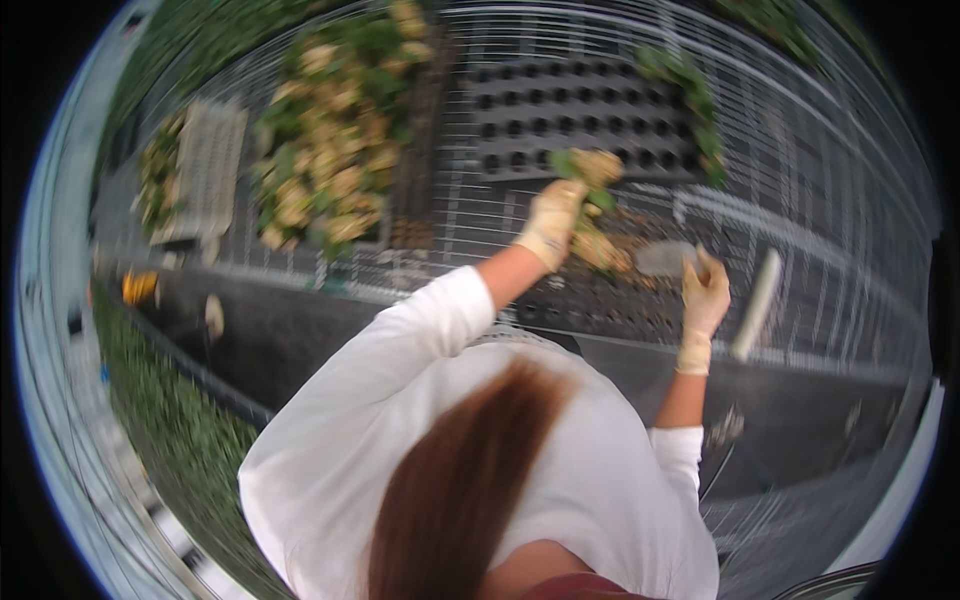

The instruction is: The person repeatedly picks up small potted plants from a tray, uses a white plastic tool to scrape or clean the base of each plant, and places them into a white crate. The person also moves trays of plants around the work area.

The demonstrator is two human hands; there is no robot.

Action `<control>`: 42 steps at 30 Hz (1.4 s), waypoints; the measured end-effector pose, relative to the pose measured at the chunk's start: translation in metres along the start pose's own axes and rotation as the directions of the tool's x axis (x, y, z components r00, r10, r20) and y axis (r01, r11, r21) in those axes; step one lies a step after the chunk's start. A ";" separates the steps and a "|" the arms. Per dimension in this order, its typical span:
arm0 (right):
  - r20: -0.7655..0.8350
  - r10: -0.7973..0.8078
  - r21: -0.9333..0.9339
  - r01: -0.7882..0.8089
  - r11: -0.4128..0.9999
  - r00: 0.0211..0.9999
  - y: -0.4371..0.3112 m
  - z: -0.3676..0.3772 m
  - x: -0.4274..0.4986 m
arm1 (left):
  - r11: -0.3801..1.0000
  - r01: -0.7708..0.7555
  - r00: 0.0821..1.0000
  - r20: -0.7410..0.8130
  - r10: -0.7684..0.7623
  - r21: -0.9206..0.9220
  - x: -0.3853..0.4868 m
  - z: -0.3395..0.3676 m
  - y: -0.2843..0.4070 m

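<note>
My left hand (553, 214), in a pale glove, is closed around leafy plants (598, 171) with green and yellowish-tan foliage, near the front edge of a black multi-cell plant tray (585, 126). To its right, my gloved right hand (703, 281) has its thumb and a finger at the edge of a translucent, pale piece (661, 258), whose kind I cannot tell. Beneath both hands lies a dark tray with brown soil and bits (637, 311). Blur hides the fine contact of the fingers.
A wire mesh bench (480, 217) carries everything. At the left stand a dense batch of yellowish-green plants (337, 150) and a pale perforated tray (206, 169). A white tube-like object (756, 304) lies at the right. Green plants (709, 127) edge the cell tray. Something yellow (140, 287) is far left.
</note>
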State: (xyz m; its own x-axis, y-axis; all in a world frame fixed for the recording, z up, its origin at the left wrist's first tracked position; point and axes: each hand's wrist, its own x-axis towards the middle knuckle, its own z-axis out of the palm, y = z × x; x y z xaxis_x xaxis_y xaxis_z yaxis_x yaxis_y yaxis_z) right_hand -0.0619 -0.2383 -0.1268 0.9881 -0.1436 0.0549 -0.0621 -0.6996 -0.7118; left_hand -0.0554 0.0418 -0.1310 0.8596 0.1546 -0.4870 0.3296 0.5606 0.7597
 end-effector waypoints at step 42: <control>0.253 -0.845 0.036 0.868 0.496 0.472 -0.515 0.390 -0.085 | 0.110 -0.572 0.537 0.269 0.800 0.813 -0.126 -0.453 0.315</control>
State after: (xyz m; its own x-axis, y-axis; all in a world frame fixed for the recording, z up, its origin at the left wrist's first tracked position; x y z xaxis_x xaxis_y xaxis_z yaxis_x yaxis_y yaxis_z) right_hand -0.0590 0.4070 -0.0375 0.5544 0.7001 0.4501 0.8317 -0.4464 -0.3301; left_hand -0.2365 0.5672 -0.0252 0.8300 0.3123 0.4621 -0.1375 -0.6884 0.7122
